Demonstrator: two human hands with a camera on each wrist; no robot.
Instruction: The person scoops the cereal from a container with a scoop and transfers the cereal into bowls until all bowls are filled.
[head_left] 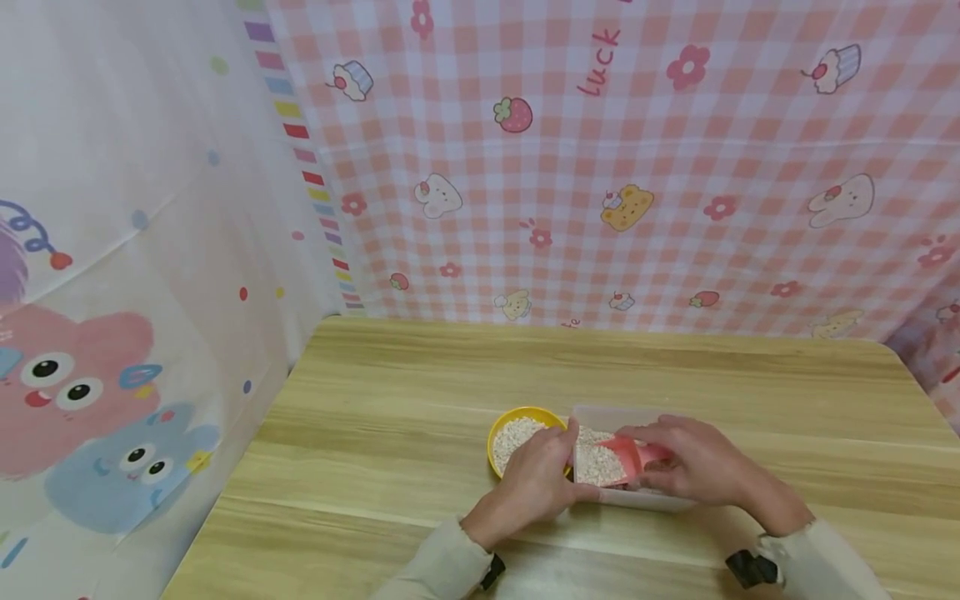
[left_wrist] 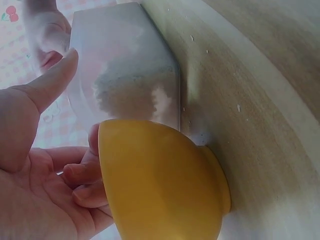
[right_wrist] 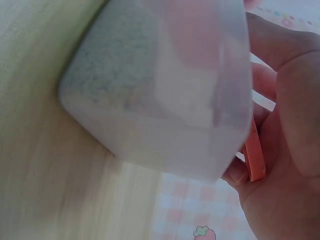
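A yellow bowl of pale grains stands on the wooden table, right beside a clear plastic box that also holds grains. My left hand grips the bowl's right side with curled fingers. Its thumb reaches up to the box's left edge. My right hand pinches the handle of a pink scoop. The scoop lies low inside the box, on the grains.
Patterned cloth walls close off the table at the back and the left. Bare tabletop stretches left of the bowl and behind the box. The table's right corner is rounded.
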